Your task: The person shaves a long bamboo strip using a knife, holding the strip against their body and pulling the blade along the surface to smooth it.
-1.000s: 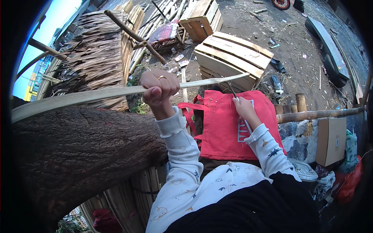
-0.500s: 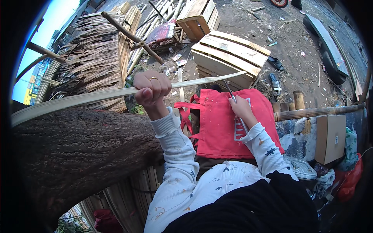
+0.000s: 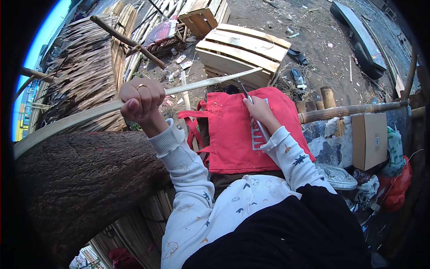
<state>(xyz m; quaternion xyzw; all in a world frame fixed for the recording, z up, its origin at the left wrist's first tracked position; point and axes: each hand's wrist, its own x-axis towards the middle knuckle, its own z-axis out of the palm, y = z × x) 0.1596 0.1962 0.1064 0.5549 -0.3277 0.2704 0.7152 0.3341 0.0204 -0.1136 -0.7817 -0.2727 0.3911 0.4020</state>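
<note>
My left hand [image 3: 143, 101] is closed in a fist round a long pale strip of split bamboo or wood [image 3: 201, 85]. From the far left the strip passes over the dark trunk and narrows to a tip before the slatted crate. In my right hand [image 3: 259, 111] is a slim knife [image 3: 244, 90], its long handle running back along my wrist. The blade points up toward the strip's underside near its tip; whether they touch I cannot tell. Beneath my right hand, a red cloth bag [image 3: 230, 150] with handles lies across my lap, with a few pale shavings on it.
A thick tree trunk [image 3: 94, 175] lies close on my left. Ahead stand slatted wooden crates [image 3: 244, 49], with a stack of dried leaf panels [image 3: 80, 71] at left. To the right are a bamboo rail [image 3: 354, 111], a cardboard box [image 3: 369, 141] and a red plastic bag [image 3: 397, 188].
The whole view has shifted, so most things appear further left and higher. My left fist is a little further from the bag, toward the left. Both hands keep their holds.
</note>
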